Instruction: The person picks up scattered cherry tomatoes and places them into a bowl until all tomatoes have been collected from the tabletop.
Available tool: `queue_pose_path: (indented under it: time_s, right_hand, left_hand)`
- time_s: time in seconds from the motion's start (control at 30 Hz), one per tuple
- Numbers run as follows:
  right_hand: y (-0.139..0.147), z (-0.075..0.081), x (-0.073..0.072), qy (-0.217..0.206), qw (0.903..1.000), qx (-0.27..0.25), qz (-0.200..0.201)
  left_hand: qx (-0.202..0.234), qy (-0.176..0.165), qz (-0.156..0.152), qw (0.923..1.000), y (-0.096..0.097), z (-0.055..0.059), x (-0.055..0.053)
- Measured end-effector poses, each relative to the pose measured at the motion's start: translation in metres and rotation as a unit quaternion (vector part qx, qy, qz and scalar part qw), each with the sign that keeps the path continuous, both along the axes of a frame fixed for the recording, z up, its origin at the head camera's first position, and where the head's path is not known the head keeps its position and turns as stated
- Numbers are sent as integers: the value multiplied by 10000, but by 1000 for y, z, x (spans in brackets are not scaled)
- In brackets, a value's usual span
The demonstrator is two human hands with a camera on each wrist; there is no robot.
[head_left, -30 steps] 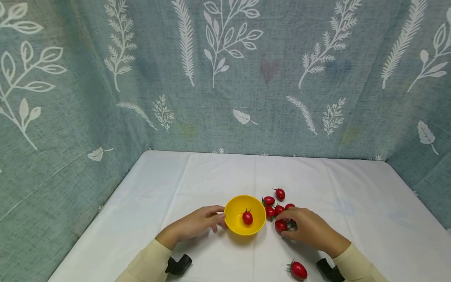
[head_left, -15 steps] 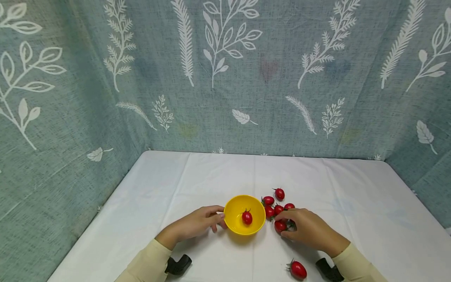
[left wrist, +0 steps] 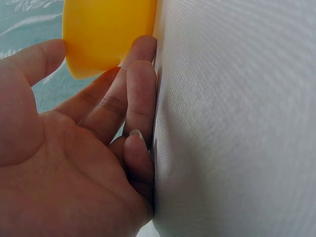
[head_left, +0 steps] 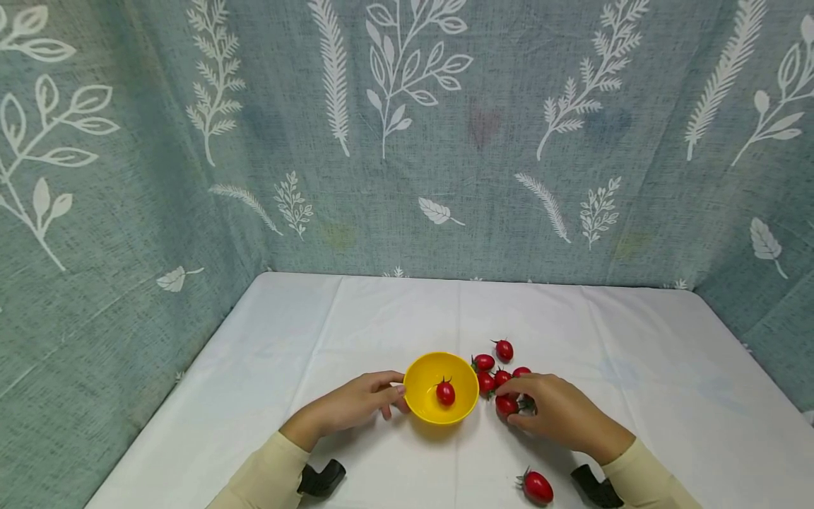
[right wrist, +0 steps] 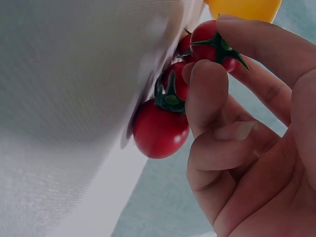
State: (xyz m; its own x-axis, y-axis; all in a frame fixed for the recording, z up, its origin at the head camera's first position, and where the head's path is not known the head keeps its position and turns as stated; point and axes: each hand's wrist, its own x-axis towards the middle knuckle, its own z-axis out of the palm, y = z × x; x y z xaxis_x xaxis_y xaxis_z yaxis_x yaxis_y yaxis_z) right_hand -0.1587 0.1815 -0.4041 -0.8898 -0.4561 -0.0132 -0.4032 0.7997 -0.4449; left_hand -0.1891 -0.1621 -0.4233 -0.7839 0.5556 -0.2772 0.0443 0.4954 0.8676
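Note:
A yellow bowl [head_left: 420,406] stands on the white-covered table, with one cherry tomato [head_left: 446,393] in it. My left hand [head_left: 352,404] holds the bowl at its left side; in the left wrist view the thumb touches the bowl's edge [left wrist: 106,34] and the fingers reach along its lower part. To the right of the bowl, my right hand [head_left: 553,413] pinches a cherry tomato [head_left: 506,406] between thumb and fingers, its green stem showing in the right wrist view. Several more cherry tomatoes [head_left: 486,383] lie close around that hand, some partly hidden by it.
A single cherry tomato [head_left: 537,488] lies nearer the front edge, left of the right wrist. Black curved pieces [head_left: 323,478] show by both wrists. Behind and left of the table [head_left: 381,318] hangs a green-grey curtain [head_left: 407,177] with white leaf prints.

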Motion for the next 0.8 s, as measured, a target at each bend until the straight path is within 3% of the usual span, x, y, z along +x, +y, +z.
queue_pose_path:
  time_s: [0.8]
  right_hand:
    - [0, 12, 10, 533, 9975, -443, 138]
  left_hand:
    - [20, -28, 31, 10000, 0, 2, 1]
